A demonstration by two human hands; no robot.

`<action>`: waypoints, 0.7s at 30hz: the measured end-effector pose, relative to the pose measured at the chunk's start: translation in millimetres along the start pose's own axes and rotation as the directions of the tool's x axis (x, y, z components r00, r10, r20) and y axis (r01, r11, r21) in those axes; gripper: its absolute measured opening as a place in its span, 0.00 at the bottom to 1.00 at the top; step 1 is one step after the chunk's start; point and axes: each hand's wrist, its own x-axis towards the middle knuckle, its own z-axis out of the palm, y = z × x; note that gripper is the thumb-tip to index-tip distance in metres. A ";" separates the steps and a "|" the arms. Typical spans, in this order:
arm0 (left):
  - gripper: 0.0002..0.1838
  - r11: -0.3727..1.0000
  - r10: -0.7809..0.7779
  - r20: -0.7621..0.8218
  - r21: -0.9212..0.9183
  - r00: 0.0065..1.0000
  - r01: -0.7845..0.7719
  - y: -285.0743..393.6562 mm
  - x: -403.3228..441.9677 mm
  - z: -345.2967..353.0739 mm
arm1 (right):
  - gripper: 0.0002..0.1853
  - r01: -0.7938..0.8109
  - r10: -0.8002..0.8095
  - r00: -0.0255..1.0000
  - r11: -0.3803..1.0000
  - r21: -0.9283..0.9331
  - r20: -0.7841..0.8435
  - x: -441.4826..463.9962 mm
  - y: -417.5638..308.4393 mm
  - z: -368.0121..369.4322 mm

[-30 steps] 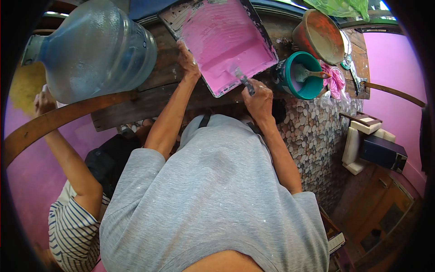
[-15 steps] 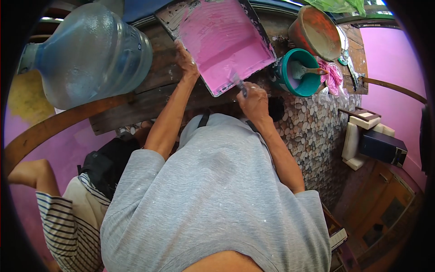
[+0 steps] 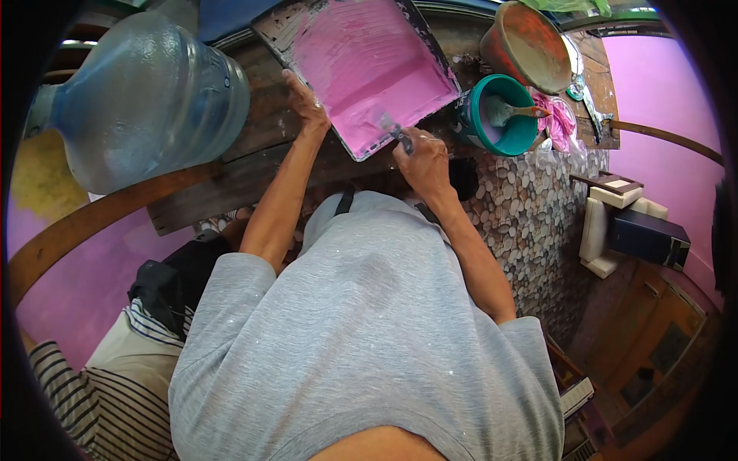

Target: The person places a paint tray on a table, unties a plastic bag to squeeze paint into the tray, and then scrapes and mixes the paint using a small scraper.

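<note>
Pink paint covers the sloped bed and fills the well of a black-edged paint tray [image 3: 430, 61]. My left hand [image 3: 309, 106] grips the tray's left edge, its fingers partly hidden by the rim. In my right hand [image 3: 424, 161] is a putty knife [image 3: 397, 134], held by its dark handle, with its paint-smeared blade down in the pink paint near the tray's near edge. Just right of the tray stands a teal-rimmed paint bucket [image 3: 516, 142] holding pale paint. A paintbrush [image 3: 511, 113] rests inside it, its handle over the rim.
A large clear water jug [image 3: 154, 100] lies on its side at left on the wooden table [image 3: 257, 165]. A stained basin [image 3: 530, 46] and a pink cloth [image 3: 560, 123] are beyond the bucket. Another person in a striped shirt [image 3: 131, 399] is low at left.
The putty knife's blade has shifted slightly left in the paint, my right hand moving with it. The other person's raised arm has lowered at left. My view has shifted a little.
</note>
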 end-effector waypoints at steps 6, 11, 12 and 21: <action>0.45 1.000 -0.018 0.036 -0.006 0.999 0.019 10.4 -8.9 6.4 | 0.10 0.062 -0.059 0.994 0.998 -0.029 0.097 0.0 -11.7 5.3; 0.45 1.000 -0.023 -0.020 0.015 1.000 0.023 13.9 -12.1 9.8 | 0.09 0.021 -0.022 1.000 0.997 -0.076 -0.013 2.8 -5.5 5.3; 0.45 1.000 -0.022 -0.022 0.015 1.000 0.022 9.0 -8.2 6.3 | 0.09 -0.008 0.006 1.000 0.986 -0.166 -0.009 2.8 -5.7 5.9; 0.46 1.000 0.030 0.007 -0.005 1.000 -0.030 7.5 -6.3 5.5 | 0.11 -0.071 0.073 0.997 0.980 -0.184 0.003 3.3 -0.9 -6.2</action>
